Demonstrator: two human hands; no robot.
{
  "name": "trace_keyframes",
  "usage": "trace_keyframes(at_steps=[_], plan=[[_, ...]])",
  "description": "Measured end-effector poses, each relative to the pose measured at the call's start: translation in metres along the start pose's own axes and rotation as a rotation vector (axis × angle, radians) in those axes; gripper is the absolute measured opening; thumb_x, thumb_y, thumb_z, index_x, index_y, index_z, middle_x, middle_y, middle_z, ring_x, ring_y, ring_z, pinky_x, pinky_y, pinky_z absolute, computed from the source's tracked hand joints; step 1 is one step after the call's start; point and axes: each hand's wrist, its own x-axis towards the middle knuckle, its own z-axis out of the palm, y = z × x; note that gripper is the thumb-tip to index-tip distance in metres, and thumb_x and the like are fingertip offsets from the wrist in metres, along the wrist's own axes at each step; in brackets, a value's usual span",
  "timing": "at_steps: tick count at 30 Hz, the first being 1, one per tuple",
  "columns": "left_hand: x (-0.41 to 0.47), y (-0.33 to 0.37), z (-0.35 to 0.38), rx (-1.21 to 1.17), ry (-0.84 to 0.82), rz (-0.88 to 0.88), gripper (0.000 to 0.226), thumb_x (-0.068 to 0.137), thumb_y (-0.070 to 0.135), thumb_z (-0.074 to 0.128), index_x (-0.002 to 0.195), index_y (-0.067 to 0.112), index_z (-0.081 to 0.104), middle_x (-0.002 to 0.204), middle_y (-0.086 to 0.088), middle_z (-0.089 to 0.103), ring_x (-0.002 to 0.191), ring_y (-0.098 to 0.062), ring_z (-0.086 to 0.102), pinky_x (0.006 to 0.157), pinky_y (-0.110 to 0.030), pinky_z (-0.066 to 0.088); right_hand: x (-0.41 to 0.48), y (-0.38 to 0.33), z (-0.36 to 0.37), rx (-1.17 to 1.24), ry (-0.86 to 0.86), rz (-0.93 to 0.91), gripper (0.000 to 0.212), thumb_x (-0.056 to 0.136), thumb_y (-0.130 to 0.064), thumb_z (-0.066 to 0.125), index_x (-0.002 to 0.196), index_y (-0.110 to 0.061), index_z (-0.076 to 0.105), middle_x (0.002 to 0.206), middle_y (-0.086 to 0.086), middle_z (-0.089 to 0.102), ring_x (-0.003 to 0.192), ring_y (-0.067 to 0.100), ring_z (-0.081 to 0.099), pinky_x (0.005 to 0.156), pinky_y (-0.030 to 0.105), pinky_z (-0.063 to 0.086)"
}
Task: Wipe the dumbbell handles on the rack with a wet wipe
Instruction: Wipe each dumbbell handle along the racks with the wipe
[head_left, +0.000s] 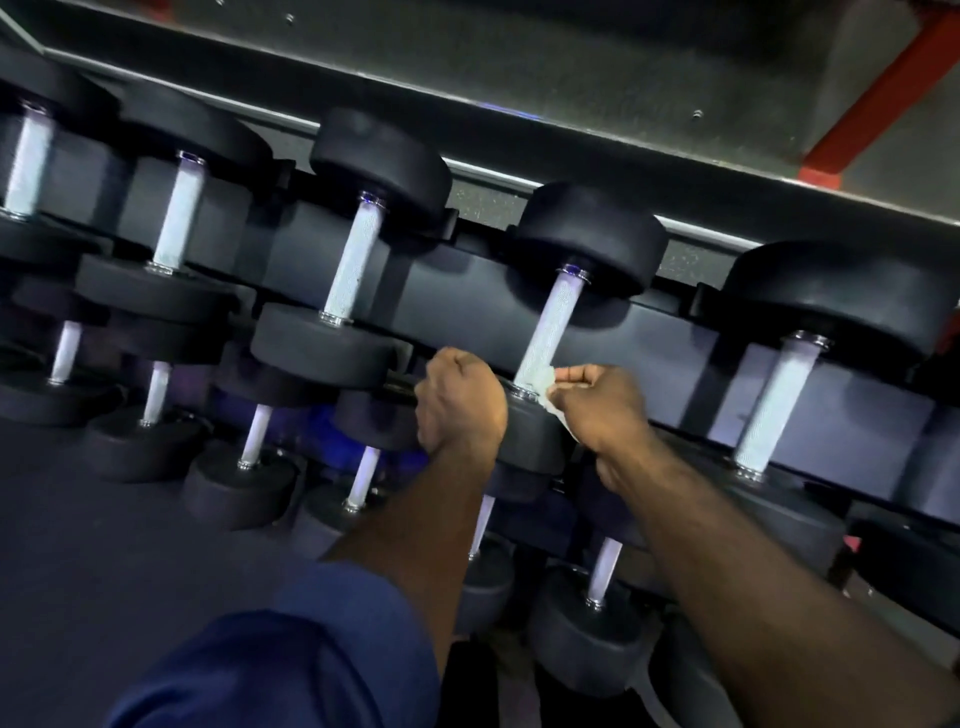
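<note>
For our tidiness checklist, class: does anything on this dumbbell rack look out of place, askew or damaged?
Nothing stands out: the dumbbells sit evenly in the rack, and the right hand holds the wet wipe against one handle.

Location type: commercial gym, free-weights area.

Supporting items:
- Long black metal tiered dumbbell rack (675, 338), angled shelves, running across the whole view.
- Upper row of black round-headed dumbbells with knurled silver metal handles (358, 260), seated side by side in the rack's cradles, heads graded larger towards the right.
- Lower row of smaller black dumbbells of the same pattern (257, 431), on the tier beneath, partly in shadow.
- Dark matte floor (78, 519) in front of the rack.
- Grey flat wall panel with small fastener heads (571, 62) behind the rack.
- Red painted structural beam (883, 93), upper right.
</note>
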Motion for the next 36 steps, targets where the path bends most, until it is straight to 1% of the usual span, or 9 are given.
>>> trace_keyframes(at_steps=[4, 8, 14, 17, 19, 23, 30, 34, 36], plan=[[-0.001, 0.003, -0.003, 0.006, -0.022, 0.003, 0.032, 0.101, 0.030, 0.044, 0.121, 0.025, 0.069, 0.133, -0.015, 0.065, 0.121, -0.041, 0.057, 0.101, -0.045, 0.044, 0.001, -0.010, -0.010, -0.011, -0.184, 0.071, 0.014, 0.086, 0.001, 0.074, 0.085, -0.013, 0.073, 0.080, 0.003, 0.072, 0.060, 0.005, 0.060, 0.055, 0.014, 0.048], [-0.002, 0.006, -0.008, 0.030, -0.051, 0.000, 0.033, 0.101, 0.028, 0.043, 0.122, 0.025, 0.068, 0.132, -0.015, 0.065, 0.120, -0.041, 0.058, 0.101, -0.047, 0.046, 0.004, -0.006, -0.012, -0.143, -0.114, 0.034, 0.006, 0.085, -0.006, 0.077, 0.086, -0.012, 0.076, 0.072, 0.001, 0.068, 0.036, -0.005, 0.045, 0.038, 0.008, 0.033], [-0.004, 0.008, -0.010, 0.052, -0.083, 0.023, 0.031, 0.102, 0.027, 0.043, 0.121, 0.025, 0.067, 0.131, -0.013, 0.066, 0.122, -0.039, 0.057, 0.100, -0.046, 0.046, 0.022, -0.006, 0.004, -0.171, -0.079, 0.119, 0.010, 0.079, -0.004, 0.081, 0.085, -0.012, 0.079, 0.083, 0.009, 0.077, 0.071, 0.016, 0.061, 0.071, 0.031, 0.052], [-0.004, 0.008, -0.010, 0.058, -0.085, 0.026, 0.030, 0.102, 0.027, 0.044, 0.119, 0.025, 0.068, 0.129, -0.013, 0.067, 0.120, -0.039, 0.058, 0.099, -0.045, 0.047, 0.019, -0.006, -0.012, -0.138, -0.140, 0.094, 0.010, 0.079, -0.004, 0.082, 0.082, -0.013, 0.079, 0.073, -0.003, 0.076, 0.064, 0.005, 0.065, 0.067, 0.019, 0.053], [-0.003, 0.008, -0.009, 0.060, -0.082, 0.033, 0.029, 0.101, 0.027, 0.045, 0.119, 0.024, 0.068, 0.128, -0.013, 0.067, 0.119, -0.039, 0.059, 0.098, -0.045, 0.047, 0.021, -0.006, -0.012, -0.089, -0.196, 0.107, 0.012, 0.081, 0.001, 0.078, 0.089, -0.007, 0.079, 0.075, -0.001, 0.076, 0.067, 0.007, 0.067, 0.064, 0.016, 0.052], [-0.003, 0.007, -0.008, 0.052, -0.072, 0.033, 0.028, 0.101, 0.028, 0.045, 0.118, 0.025, 0.068, 0.128, -0.013, 0.066, 0.118, -0.039, 0.059, 0.098, -0.044, 0.047, 0.032, -0.014, 0.008, -0.149, -0.289, 0.104, 0.020, 0.083, 0.005, 0.072, 0.097, -0.007, 0.080, 0.091, 0.011, 0.078, 0.083, 0.025, 0.069, 0.084, 0.044, 0.059], [-0.004, 0.008, -0.008, 0.051, -0.073, 0.026, 0.027, 0.100, 0.027, 0.047, 0.116, 0.027, 0.069, 0.128, -0.012, 0.066, 0.117, -0.038, 0.058, 0.098, -0.044, 0.047, 0.025, -0.007, -0.007, -0.219, -0.290, 0.020, 0.017, 0.090, -0.005, 0.072, 0.080, -0.017, 0.077, 0.088, 0.005, 0.077, 0.078, 0.013, 0.062, 0.075, 0.028, 0.050], [-0.004, 0.007, -0.008, 0.049, -0.068, 0.029, 0.025, 0.100, 0.027, 0.048, 0.114, 0.026, 0.069, 0.127, -0.011, 0.066, 0.118, -0.038, 0.057, 0.096, -0.042, 0.045, 0.031, -0.011, 0.003, -0.389, -0.285, -0.013, 0.008, 0.090, -0.014, 0.072, 0.087, -0.013, 0.079, 0.083, 0.001, 0.077, 0.072, 0.012, 0.064, 0.060, 0.020, 0.048], [-0.004, 0.007, -0.008, 0.046, -0.064, 0.036, 0.025, 0.100, 0.027, 0.049, 0.114, 0.026, 0.069, 0.126, -0.011, 0.067, 0.117, -0.038, 0.058, 0.096, -0.042, 0.045, 0.030, -0.014, -0.004, -0.465, -0.292, -0.050, 0.010, 0.090, -0.018, 0.073, 0.085, -0.010, 0.077, 0.082, 0.005, 0.077, 0.069, 0.011, 0.060, 0.063, 0.022, 0.046]])
